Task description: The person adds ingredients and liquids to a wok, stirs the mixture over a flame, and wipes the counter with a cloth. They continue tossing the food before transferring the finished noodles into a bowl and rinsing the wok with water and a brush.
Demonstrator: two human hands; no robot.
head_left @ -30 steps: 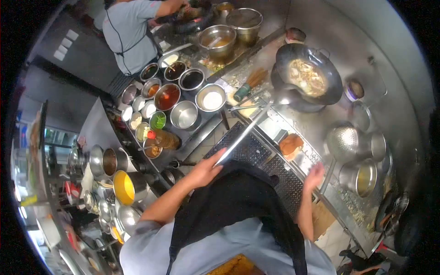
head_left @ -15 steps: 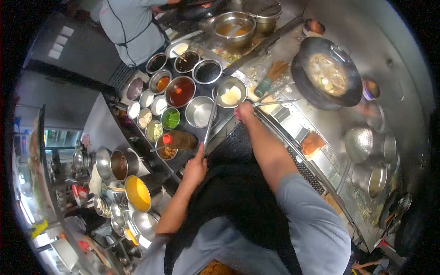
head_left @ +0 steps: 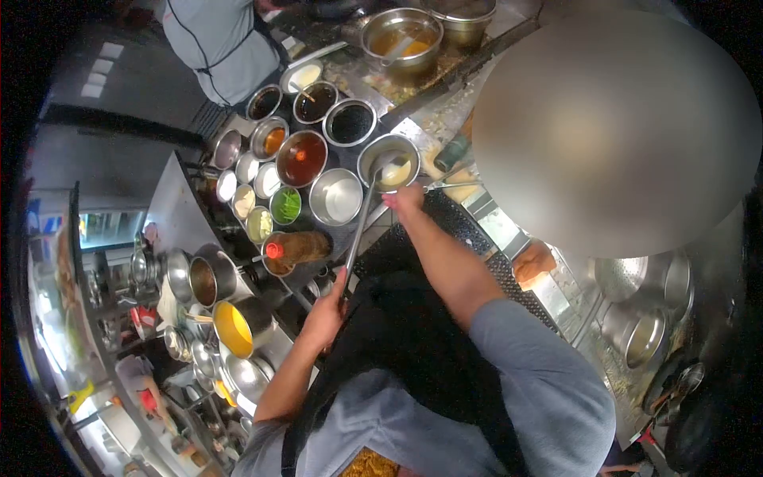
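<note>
My left hand (head_left: 324,314) is closed round the long handle of a metal ladle (head_left: 362,230). The ladle's bowl end dips into a round metal pot (head_left: 363,176) that has pale yellowish liquid (head_left: 395,171) at the bottom. At the near rim of that pot my right hand (head_left: 405,200) is closed on its edge; the fingertips are partly hidden. Just left of the pot stands a metal bowl with clear liquid (head_left: 337,199). Beyond it are a container of red-brown sauce (head_left: 302,161) and one of dark sauce (head_left: 350,123).
A red-capped bottle (head_left: 298,250) lies over a small container near chopped greens (head_left: 286,207). A pot of broth (head_left: 401,48) stands at the back, near another person (head_left: 214,48). A grey blurred oval (head_left: 612,135) covers the right side. Strainers (head_left: 624,278) and a yellow-filled pot (head_left: 234,330) stand lower.
The ladle's bowl end is now lower in the metal pot. The view has shifted slightly, and a grey blur now hides the wok seen earlier on the right.
</note>
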